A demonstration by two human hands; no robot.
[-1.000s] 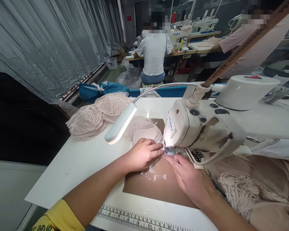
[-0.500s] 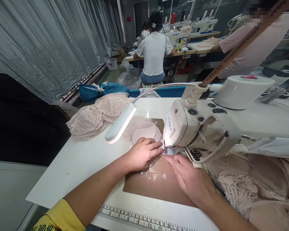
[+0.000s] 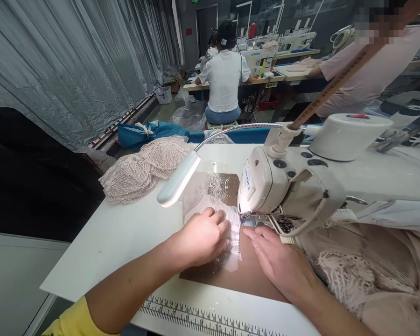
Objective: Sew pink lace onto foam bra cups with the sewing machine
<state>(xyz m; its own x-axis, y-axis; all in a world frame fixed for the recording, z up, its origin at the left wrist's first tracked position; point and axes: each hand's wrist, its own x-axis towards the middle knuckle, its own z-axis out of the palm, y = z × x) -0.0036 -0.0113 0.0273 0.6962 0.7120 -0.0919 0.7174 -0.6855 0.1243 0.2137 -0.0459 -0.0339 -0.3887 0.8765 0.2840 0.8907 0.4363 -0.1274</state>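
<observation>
Sewing machine (image 3: 262,182): smooth, glossy off-white paint. Tabletop (image 3: 143,238): smooth, white, semi-gloss. Brown sheet (image 3: 227,282): matt w/ shiny, clear-film patches. Lace piece (image 3: 234,235) on it: thin, sheer openwork cloth. Lace stack (image 3: 136,172): matt, rough-textured cloth. Lamp neck (image 3: 238,126): shiny, ribbed metal; lamp head (image 3: 180,179): smooth plastic. Curtain (image 3: 73,60): crinkled w/ silvery sheen. Blue bundle (image 3: 131,135): slight gloss, cloth vs. plastic unclear. Wearer's sleeve (image 3: 77,319): matt yellow cloth.

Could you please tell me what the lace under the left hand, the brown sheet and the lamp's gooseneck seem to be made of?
Lace: thin, sheer textile, probably synthetic, with a pale openwork pattern.
Brown sheet: perhaps smooth card or plastic; it lies flat with a straight near edge.
Lamp's gooseneck: likely chrome-finished metal, as its ribbed surface shines.
</observation>
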